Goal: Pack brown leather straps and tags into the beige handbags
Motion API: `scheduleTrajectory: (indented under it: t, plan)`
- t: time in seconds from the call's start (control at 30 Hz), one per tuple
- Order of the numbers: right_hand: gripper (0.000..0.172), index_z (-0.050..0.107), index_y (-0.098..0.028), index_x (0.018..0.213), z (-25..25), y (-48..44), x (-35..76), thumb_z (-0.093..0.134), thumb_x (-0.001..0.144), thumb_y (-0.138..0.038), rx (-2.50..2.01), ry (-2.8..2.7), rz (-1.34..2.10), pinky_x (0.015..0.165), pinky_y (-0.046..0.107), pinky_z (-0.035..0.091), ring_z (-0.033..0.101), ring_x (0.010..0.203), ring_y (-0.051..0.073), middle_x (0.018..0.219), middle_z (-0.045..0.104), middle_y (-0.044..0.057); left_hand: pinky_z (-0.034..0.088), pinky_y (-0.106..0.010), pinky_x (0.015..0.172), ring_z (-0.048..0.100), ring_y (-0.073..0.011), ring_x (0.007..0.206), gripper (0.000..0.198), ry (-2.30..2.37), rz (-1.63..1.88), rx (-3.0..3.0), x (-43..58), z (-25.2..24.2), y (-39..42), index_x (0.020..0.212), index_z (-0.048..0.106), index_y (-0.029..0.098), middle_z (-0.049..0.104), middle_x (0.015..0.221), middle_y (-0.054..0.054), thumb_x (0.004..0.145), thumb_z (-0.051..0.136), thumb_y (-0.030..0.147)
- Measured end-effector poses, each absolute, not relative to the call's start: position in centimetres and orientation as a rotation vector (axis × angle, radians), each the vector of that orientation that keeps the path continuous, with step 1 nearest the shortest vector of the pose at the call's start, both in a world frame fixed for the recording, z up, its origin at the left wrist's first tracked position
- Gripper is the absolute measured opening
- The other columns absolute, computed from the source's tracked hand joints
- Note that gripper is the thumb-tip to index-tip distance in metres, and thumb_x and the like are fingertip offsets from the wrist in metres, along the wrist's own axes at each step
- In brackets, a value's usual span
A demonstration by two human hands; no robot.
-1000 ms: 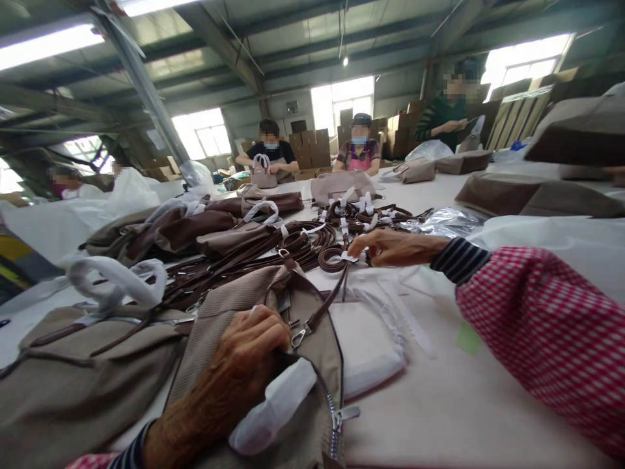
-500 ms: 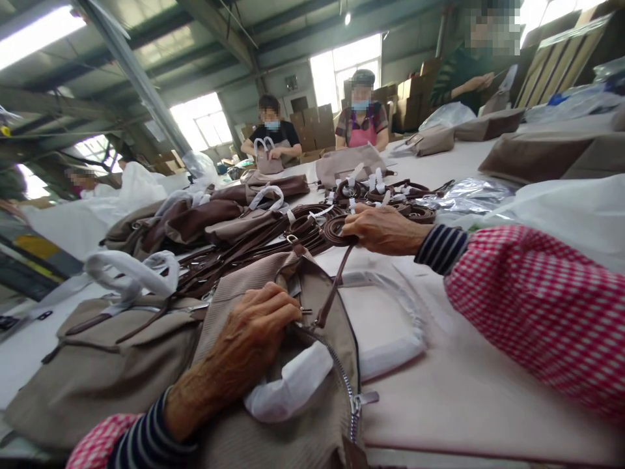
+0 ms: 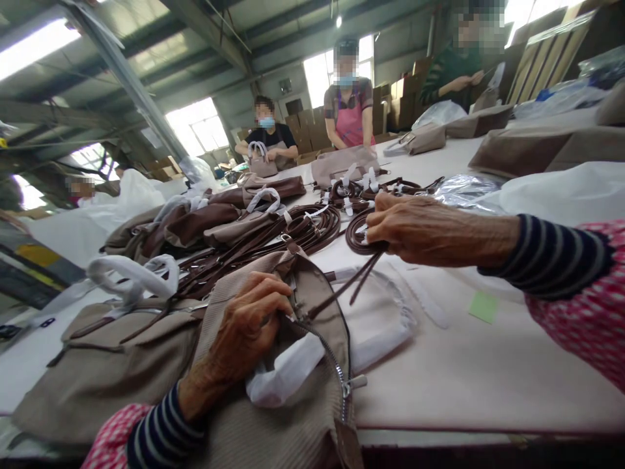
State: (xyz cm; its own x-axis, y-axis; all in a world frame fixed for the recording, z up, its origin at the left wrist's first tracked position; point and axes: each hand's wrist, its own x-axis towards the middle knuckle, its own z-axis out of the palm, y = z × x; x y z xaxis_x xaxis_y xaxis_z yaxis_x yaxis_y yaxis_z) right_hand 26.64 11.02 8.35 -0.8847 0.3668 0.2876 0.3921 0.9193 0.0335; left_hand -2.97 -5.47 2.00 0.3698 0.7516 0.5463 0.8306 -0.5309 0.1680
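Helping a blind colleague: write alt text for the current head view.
The wearer's right hand grips a coiled brown strap; the left hand is on an open taupe bag. Other bags and straps lie across the white table, with coworkers beyond.

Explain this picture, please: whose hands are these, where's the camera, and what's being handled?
There's no machine: a camera worn on a person's head looks forward and down at their own bare hands. The right hand grips a coiled brown strap, with a length reaching toward the open bag. The left hand is at that bag's opening, beside a white-wrapped handle. On the pale table, another bag lies to the left, with more brown straps beyond. Co-workers are farther back.
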Motion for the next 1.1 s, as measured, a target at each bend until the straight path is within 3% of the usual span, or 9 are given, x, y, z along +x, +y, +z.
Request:
scheduleTrajectory:
  t: [0.13,0.27,0.43,0.67,0.73,0.8,0.9,1.0,1.1]
  plan:
    - [0.024,0.058,-0.020,0.079,8.3,7.7,24.6,0.053,0.088,0.002,-0.123,-2.913,-0.278,0.086,0.038,0.038,0.051,0.100,0.025,0.098,0.068,0.007,0.052,-0.034,0.094,0.060,-0.0199,0.107,0.028,-1.426,-0.931,-2.480,-2.8,2.1,-5.3,0.082,0.067,0.019,0.072,0.101,-0.004,0.086,0.053,-0.005]
    - [0.023,0.061,-0.019,0.080,6.2,6.0,20.6,0.055,0.101,-0.012,0.252,-2.938,-0.197,0.084,0.038,0.038,0.052,0.096,0.022,0.099,0.070,0.005,0.051,-0.035,0.097,0.060,-0.0202,0.109,0.031,-1.384,-0.976,-2.458,-2.8,2.3,-5.7,0.081,0.066,0.019,0.070,0.102,-0.004,0.083,0.049,-0.007]
    - [0.019,0.064,-0.020,0.081,1.8,6.4,18.1,0.064,0.100,-0.020,0.342,-2.832,-0.232,0.078,0.041,0.034,0.050,0.104,0.025,0.096,0.071,0.004,0.054,-0.034,0.092,0.064,-0.0203,0.105,0.029,-1.431,-1.007,-2.573,-3.0,3.9,-6.3,0.072,0.064,0.019,0.071,0.097,-0.004,0.083,0.049,-0.003]
    - [0.021,0.063,-0.019,0.083,0.8,6.6,18.3,0.058,0.102,-0.015,0.432,-2.868,-0.208,0.086,0.035,0.041,0.050,0.087,0.021,0.091,0.069,0.004,0.054,-0.032,0.081,0.067,-0.0184,0.088,0.028,-1.559,-1.183,-2.577,-4.3,7.7,-5.3,0.063,0.062,0.018,0.072,0.090,-0.003,0.086,0.056,0.004]
    - [0.022,0.064,-0.018,0.083,0.7,6.4,18.1,0.056,0.103,-0.016,0.400,-2.872,-0.242,0.086,0.035,0.042,0.052,0.091,0.021,0.093,0.069,0.004,0.052,-0.034,0.085,0.066,-0.0198,0.093,0.022,-1.645,-1.036,-2.513,-4.3,7.9,-4.9,0.068,0.065,0.019,0.073,0.094,-0.002,0.087,0.059,0.009]
    - [0.023,0.064,-0.018,0.084,0.4,6.2,18.0,0.055,0.105,-0.016,0.370,-2.870,-0.278,0.086,0.035,0.044,0.053,0.096,0.021,0.094,0.069,0.004,0.052,-0.037,0.090,0.064,-0.0224,0.100,0.016,-1.704,-0.782,-2.502,-4.2,7.4,-4.8,0.088,0.072,0.022,0.073,0.101,-0.003,0.087,0.061,0.011]
    - [0.025,0.064,-0.018,0.085,-0.2,6.0,17.9,0.050,0.107,-0.015,0.359,-2.838,-0.302,0.088,0.036,0.045,0.055,0.100,0.021,0.093,0.068,0.004,0.050,-0.045,0.096,0.057,-0.0280,0.117,0.041,-1.576,-0.382,-2.502,-3.7,6.2,-4.8,0.116,0.073,0.029,0.070,0.124,-0.005,0.088,0.053,0.005]
    - [0.027,0.062,-0.019,0.083,-0.2,6.0,17.9,0.051,0.106,-0.014,0.352,-2.838,-0.258,0.088,0.035,0.045,0.056,0.096,0.020,0.091,0.068,0.003,0.049,-0.049,0.099,0.052,-0.0314,0.126,0.042,-1.399,-0.135,-2.475,-3.3,5.5,-4.9,0.106,0.075,0.026,0.068,0.134,-0.006,0.086,0.048,0.001]
    - [0.027,0.060,-0.019,0.079,-0.1,6.0,17.9,0.054,0.105,-0.014,0.354,-2.864,-0.195,0.085,0.034,0.046,0.056,0.091,0.019,0.088,0.068,0.002,0.052,-0.039,0.093,0.058,-0.0248,0.113,0.034,-1.386,-0.219,-2.571,-3.6,6.4,-4.7,0.084,0.071,0.021,0.075,0.109,-0.005,0.084,0.045,-0.002]
